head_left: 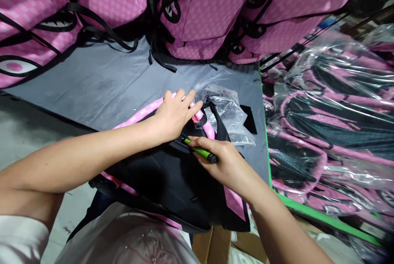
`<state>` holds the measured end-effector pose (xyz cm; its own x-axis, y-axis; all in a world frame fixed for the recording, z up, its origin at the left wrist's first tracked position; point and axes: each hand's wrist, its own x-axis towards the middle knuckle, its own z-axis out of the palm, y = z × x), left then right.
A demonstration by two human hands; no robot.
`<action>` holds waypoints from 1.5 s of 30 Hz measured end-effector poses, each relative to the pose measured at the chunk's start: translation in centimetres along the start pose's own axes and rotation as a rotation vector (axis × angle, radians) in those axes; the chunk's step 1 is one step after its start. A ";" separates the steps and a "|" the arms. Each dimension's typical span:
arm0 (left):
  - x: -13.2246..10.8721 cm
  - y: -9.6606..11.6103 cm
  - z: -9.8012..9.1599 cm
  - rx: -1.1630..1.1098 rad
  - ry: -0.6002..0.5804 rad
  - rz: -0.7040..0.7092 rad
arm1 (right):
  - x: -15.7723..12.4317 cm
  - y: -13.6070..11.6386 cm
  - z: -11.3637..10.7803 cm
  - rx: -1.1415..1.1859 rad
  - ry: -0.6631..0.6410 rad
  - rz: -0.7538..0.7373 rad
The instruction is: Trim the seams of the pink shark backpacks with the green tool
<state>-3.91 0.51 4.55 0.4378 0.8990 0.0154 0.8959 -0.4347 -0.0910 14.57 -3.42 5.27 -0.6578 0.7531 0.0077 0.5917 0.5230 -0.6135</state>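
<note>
Your right hand [226, 157] is clamped on a slim green tool with a black end [201, 153], over the black fabric bag [147, 178] at the grey table's [101, 79] near edge. Your left hand [175, 116] spreads across its pink rounded trim [143, 112]; I cannot tell whether it grips.

Black bag [184, 182] with pink edging: lies at near edge of tabletop [92, 79]. Green tool [201, 153], black-ended: slanted over bag.

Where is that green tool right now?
In the head view, the green tool is just below centre, in the right hand, near the left hand and over the black-and-pink bag.
</note>
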 end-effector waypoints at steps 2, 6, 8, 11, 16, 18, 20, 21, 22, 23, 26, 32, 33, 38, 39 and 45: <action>0.0 0.0 0.0 -0.003 -0.001 -0.002 | 0.0 0.1 0.1 0.002 0.014 0.004; 0.0 0.1 0.0 0.007 -0.009 -0.007 | -0.1 0.1 0.5 0.016 0.061 -0.010; 0.0 0.1 0.0 0.015 -0.007 -0.007 | -0.2 0.1 0.7 0.006 0.064 -0.002; 0.0 0.1 -0.1 0.033 0.003 -0.005 | -0.4 0.2 0.9 0.007 0.085 -0.022; -0.2 0.2 -0.4 0.048 -0.003 -0.003 | -0.8 0.2 1.0 -0.016 0.122 -0.031; -0.3 0.3 -0.4 0.051 0.000 0.000 | -0.8 0.0 1.0 -0.035 0.119 -0.018; -0.3 0.3 -0.5 0.054 -0.004 -0.002 | -0.9 -0.1 1.0 -0.034 0.123 0.005; -0.2 0.3 -0.7 0.056 -0.014 -0.004 | -0.9 -0.1 1.1 -0.006 0.135 0.007; -0.2 0.2 -0.9 0.058 -0.032 0.000 | -0.9 -0.1 1.3 0.041 0.153 0.000; -0.1 0.0 -1.2 0.060 -0.060 0.012 | -0.9 0.0 1.6 0.097 0.177 -0.009; 0.1 -0.7 -2.4 0.062 -0.207 0.098 | -1.3 0.1 2.6 0.202 0.259 -0.009; -1.1 -1.1 -3.8 0.153 -0.258 0.116 | -2.6 -0.7 4.4 0.214 0.329 -0.060; -1.3 -1.0 -3.7 0.171 -0.245 0.109 | -2.7 -0.9 4.5 0.205 0.330 -0.068; -1.0 -0.9 -3.0 0.199 -0.274 0.090 | -2.8 -0.6 4.8 0.203 0.366 -0.086; -0.9 -1.1 -3.0 0.192 -0.281 0.101 | -2.7 -0.4 4.8 0.210 0.376 -0.090; -1.3 -1.7 -4.1 0.091 -0.301 0.109 | -2.6 0.6 5.1 0.223 0.407 -0.079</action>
<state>-5.71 -0.10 8.78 0.4766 0.8288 -0.2932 0.8288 -0.5348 -0.1644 14.24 -7.08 0.89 -0.4340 0.8331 0.3430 0.4029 0.5200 -0.7531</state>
